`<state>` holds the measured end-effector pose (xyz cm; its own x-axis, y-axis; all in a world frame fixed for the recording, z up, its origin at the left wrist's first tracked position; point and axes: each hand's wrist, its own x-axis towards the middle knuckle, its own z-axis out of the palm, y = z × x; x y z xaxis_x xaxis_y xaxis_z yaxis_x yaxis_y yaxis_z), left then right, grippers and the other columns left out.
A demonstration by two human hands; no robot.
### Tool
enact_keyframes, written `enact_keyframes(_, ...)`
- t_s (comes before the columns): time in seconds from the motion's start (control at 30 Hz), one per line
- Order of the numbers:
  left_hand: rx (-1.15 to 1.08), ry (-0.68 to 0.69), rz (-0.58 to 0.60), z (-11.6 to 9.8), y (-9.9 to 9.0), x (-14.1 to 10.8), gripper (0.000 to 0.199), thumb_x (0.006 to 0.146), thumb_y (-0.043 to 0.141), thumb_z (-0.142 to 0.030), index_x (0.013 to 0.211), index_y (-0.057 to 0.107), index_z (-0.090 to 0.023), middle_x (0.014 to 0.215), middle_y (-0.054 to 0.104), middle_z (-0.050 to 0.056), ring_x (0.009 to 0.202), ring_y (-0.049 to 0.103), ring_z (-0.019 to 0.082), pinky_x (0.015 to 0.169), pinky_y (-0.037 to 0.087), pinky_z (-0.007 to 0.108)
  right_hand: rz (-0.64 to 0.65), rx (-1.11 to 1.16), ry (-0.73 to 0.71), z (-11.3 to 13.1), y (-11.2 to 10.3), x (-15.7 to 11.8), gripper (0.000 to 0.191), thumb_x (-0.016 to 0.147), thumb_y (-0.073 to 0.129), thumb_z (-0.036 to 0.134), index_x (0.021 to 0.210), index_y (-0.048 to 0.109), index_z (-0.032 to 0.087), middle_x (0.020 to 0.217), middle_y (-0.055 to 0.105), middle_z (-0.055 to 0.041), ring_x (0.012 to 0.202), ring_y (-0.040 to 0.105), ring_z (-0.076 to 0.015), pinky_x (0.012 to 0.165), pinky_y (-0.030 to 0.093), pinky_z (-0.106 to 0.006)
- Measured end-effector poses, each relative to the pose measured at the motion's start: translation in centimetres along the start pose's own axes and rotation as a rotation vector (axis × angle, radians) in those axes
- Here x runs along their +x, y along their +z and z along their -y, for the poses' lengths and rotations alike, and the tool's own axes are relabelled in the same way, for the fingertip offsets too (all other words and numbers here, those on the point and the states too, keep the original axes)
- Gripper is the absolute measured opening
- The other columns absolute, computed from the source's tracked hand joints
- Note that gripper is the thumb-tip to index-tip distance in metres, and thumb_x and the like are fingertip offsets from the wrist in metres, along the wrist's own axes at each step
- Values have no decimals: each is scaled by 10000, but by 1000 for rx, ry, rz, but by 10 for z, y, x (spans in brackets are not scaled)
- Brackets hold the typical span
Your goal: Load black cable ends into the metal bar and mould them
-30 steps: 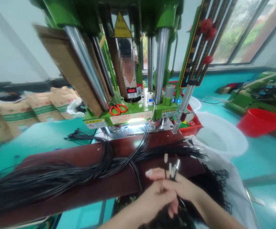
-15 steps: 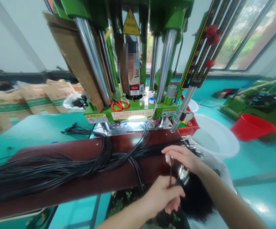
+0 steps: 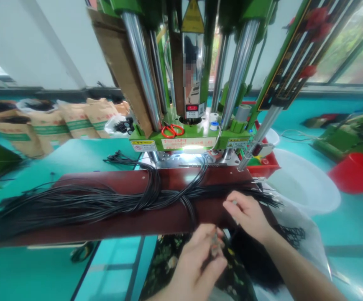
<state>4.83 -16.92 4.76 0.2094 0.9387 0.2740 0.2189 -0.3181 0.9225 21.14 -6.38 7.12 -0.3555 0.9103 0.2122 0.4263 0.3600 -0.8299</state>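
My left hand [image 3: 200, 255] is closed around small metallic pieces [image 3: 215, 244] in front of the brown board [image 3: 112, 229]. To its right, my right hand [image 3: 247, 211] pinches a small pale item [image 3: 234, 202] over the board's right end. Its lower part is hidden. A long bundle of black cables [image 3: 84, 205] lies across the board, with several cables looping up to the lit plate of the green press [image 3: 181, 143]. Cable ends with metal tips [image 3: 264, 190] lie just beyond my right hand.
Red-handled scissors [image 3: 172, 131] rest on the press. A white basin [image 3: 300, 184], a red bucket [image 3: 355, 172] and a plastic bag [image 3: 307, 234] stand at the right. Paper sacks [image 3: 49, 125] stand at the back left. Steel columns [image 3: 142, 71] rise from the press.
The view has shifted, moving the press rightward in the picture. My left hand has come nearer and turned, showing metallic pieces in its fingers. My right hand's fingers have curled into a pinch.
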Motion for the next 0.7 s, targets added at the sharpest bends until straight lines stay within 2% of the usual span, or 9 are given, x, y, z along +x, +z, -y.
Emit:
enact_keyframes(0.07, -28, 30, -134, -2, -6, -9, 216, 857, 409, -287, 725, 553, -194, 1064, 571, 105, 960, 532, 219, 819, 443, 359, -66, -99, 7, -17, -10, 13, 271, 780, 521, 375, 567, 504, 209, 457, 463, 52, 442, 415, -100, 461, 315, -223)
enact_keyframes(0.1, -82, 27, -227, -3, -10, -15, 225, 867, 392, -293, 725, 543, -204, 1059, 577, 96, 958, 534, 220, 816, 445, 375, -112, -132, 47, -29, -17, 20, 284, 779, 518, 384, 556, 493, 209, 453, 463, 51, 444, 420, -103, 462, 312, -226)
enact_keyframes(0.2, -340, 54, -493, -8, -31, -29, 245, 882, 366, -309, 698, 507, -230, 746, 609, 30, 730, 564, 183, 716, 471, 383, -272, -175, 158, -72, -43, 34, 312, 753, 526, 415, 526, 471, 208, 439, 457, 48, 441, 416, -108, 463, 310, -238)
enact_keyframes(0.27, -490, 101, -646, -11, -52, -32, 238, 866, 415, -322, 664, 495, -224, 531, 504, -20, 534, 499, 136, 605, 469, 330, -365, -189, 199, -94, -60, 35, 312, 732, 532, 447, 536, 491, 207, 441, 457, 41, 442, 408, -111, 465, 309, -250)
enact_keyframes(0.37, -669, 72, -813, -11, -83, -24, 249, 850, 461, -324, 639, 478, -194, 423, 312, -62, 380, 300, 68, 434, 371, 212, -358, -225, 184, -98, -76, 23, 325, 735, 520, 487, 564, 514, 210, 433, 427, 38, 420, 376, -110, 438, 284, -261)
enact_keyframes(0.43, -776, -26, -741, -11, -89, -11, 252, 850, 465, -329, 643, 467, -185, 422, 262, -75, 359, 224, 53, 378, 298, 175, -207, -236, 86, -81, -77, 10, 317, 753, 516, 472, 563, 507, 219, 414, 403, 44, 388, 353, -107, 402, 264, -257)
enact_keyframes(0.5, -830, -167, -511, -10, -78, 5, 261, 836, 488, -356, 646, 464, -179, 433, 301, -74, 358, 246, 49, 366, 270, 169, 17, -262, -93, -52, -70, -4, 287, 763, 533, 418, 551, 509, 225, 418, 440, 37, 378, 379, -108, 386, 275, -250)
enact_keyframes(0.6, -742, -310, -156, -8, -36, 32, 288, 832, 492, -386, 664, 504, -152, 487, 428, -40, 417, 375, 56, 431, 331, 185, 257, -355, -373, -9, -53, -19, 214, 772, 570, 321, 580, 546, 230, 500, 550, 15, 449, 475, -113, 462, 337, -245)
enact_keyframes(0.7, -667, -304, 14, -1, 13, 55, 288, 800, 528, -416, 755, 546, -132, 687, 561, 13, 634, 520, 91, 614, 424, 217, 255, -462, -481, 12, -41, -22, 171, 785, 578, 286, 623, 558, 236, 521, 568, 20, 486, 496, -115, 512, 342, -250)
